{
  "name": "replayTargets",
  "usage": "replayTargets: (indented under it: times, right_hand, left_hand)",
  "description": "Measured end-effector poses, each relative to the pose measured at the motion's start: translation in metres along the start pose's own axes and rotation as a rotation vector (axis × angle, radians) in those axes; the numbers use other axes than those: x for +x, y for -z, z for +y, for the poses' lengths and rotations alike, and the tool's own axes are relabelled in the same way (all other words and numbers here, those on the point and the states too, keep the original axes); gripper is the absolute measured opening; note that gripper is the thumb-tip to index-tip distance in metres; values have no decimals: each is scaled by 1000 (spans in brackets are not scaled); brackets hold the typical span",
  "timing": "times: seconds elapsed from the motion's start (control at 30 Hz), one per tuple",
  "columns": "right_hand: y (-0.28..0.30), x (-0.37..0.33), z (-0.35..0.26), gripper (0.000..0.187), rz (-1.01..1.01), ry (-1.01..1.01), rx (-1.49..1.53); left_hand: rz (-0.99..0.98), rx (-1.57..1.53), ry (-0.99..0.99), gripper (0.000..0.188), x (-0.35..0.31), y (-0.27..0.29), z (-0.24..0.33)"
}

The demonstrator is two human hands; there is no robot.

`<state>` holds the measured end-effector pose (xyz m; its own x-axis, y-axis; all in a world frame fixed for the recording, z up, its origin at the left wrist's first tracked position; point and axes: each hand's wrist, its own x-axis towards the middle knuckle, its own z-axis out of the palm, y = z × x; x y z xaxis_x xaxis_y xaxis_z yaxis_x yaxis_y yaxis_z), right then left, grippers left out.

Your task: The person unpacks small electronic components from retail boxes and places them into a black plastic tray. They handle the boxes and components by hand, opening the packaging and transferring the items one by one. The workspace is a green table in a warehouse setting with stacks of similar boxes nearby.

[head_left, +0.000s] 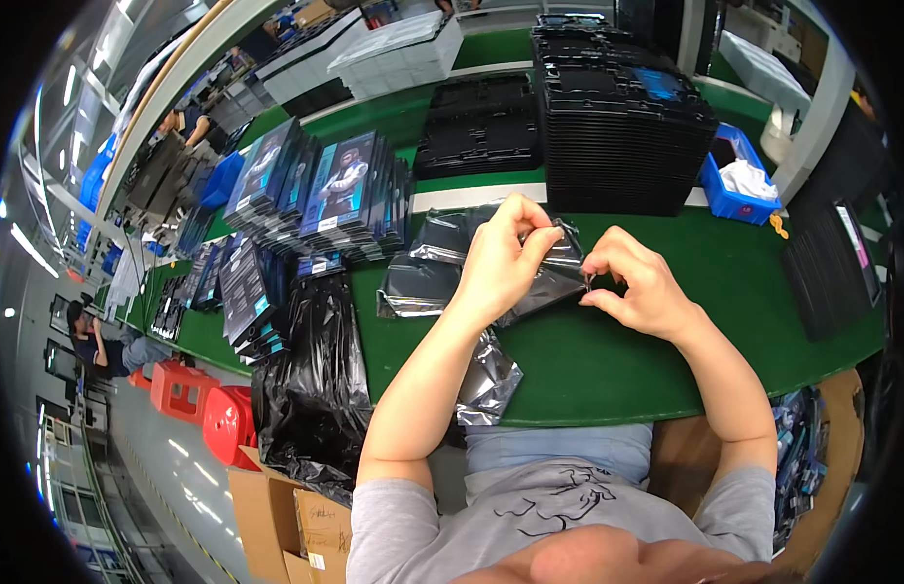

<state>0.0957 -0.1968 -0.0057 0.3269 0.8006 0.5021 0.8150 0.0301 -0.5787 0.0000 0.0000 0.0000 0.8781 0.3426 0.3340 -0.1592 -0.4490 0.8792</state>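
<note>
Both thumbs press against fingertips: the left hand [504, 258] closes in a pinch on the upper part of a dark glossy bag [547, 292], and the right hand [647, 290] pinches the bag at its right corner. Exactly what sits between the right fingertips is too small to tell. The bag lies between the hands, over the middle of the green tabletop [724, 302], nearer its front edge than its ends.

Just left of the left wrist, more silvery-grey bags [411, 287] lie flat, partly overlapping. Another silvery bag [493, 378], crumpled, reaches the front edge beside the left forearm. Further left, a black plastic sheet [321, 341] drapes down over that edge, beside a leaning stack of dark printed boxes [248, 292]. Behind these, toward the back edge, stand upright rows of picture-fronted boxes [337, 190].

Straight beyond the hands, at the back, rises a tall stack of black trays [617, 146], with a lower tray stack [479, 127] to its left. Near the back right corner sits a blue bin [742, 206] holding a white cloth [747, 180]. Dark panels [824, 277] stand at the right end. Red stools [228, 428] are on the floor, lower left.
</note>
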Motion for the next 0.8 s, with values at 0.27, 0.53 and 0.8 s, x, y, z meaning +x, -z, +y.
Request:
replayTargets:
  times: [0.27, 0.53, 0.8]
  right_hand:
    - [-18, 13, 0, 29, 146, 249, -244]
    - [-15, 3, -5, 28, 192, 184, -323]
    - [-9, 4, -2, 17, 173, 12, -92]
  left_hand:
    - [2, 45, 87, 13, 1, 13, 1]
    - [37, 0, 72, 13, -2, -3, 0]
    - [148, -120, 16, 13, 0, -6, -7]
